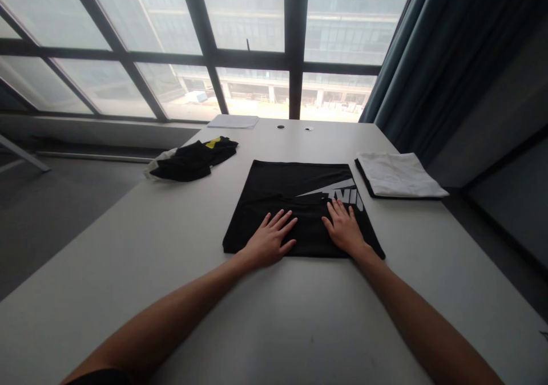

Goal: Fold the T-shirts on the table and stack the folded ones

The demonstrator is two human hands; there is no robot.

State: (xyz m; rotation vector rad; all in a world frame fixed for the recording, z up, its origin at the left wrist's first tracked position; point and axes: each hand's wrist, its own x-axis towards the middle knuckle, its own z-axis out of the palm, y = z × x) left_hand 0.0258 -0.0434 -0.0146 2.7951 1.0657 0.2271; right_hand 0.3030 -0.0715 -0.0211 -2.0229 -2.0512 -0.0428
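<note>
A black folded garment point(274, 188), which looks like a T-shirt, lies flat on the white table in front of me. Pale grey lettering and a slanted pale shape show on its right side. My left hand point(270, 240) rests flat on the near middle of the cloth, fingers spread. On the right, my right hand point(342, 225) lies flat too, its fingertips at the lower edge of the lettering. Neither hand grips anything. Small creases run across the cloth beyond the hands.
The white table point(171, 248) reaches toward the windows. Folded white cloth point(398, 174) lies on black cloth at the right. A crumpled black, yellow and white garment point(192, 159) sits at the left edge. Papers point(233, 121) lie at the far end. A dark curtain point(411, 77) hangs at right.
</note>
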